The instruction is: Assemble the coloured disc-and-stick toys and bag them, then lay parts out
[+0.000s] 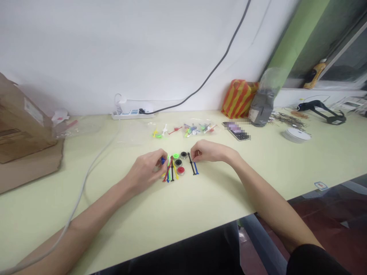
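My left hand (pixel 149 168) is closed, thumb and forefinger pinched on a small blue plastic piece (pixel 163 160) partly hidden by the fingers. Just right of it lies a fan of thin arrow-shaped plastic sticks (pixel 172 172) in red, green, black, yellow and other colours. Beside these sit several small round discs, among them a green disc (pixel 176 156), a black disc (pixel 184 154) and a red disc (pixel 180 170). My right hand (pixel 208 150) is closed at the upper end of a blue plastic arrow (pixel 196 168), whose tip is hidden. Left of it lies a black arrow (pixel 192 164).
Behind my hands lie plastic bags with coloured pieces (pixel 197 129) and a phone (pixel 236 131). A power strip (pixel 132 114) stands against the wall. A cardboard box (pixel 25 122) is left; a white cable (pixel 86 179) crosses my left forearm. A white reel (pixel 296 135) sits right.
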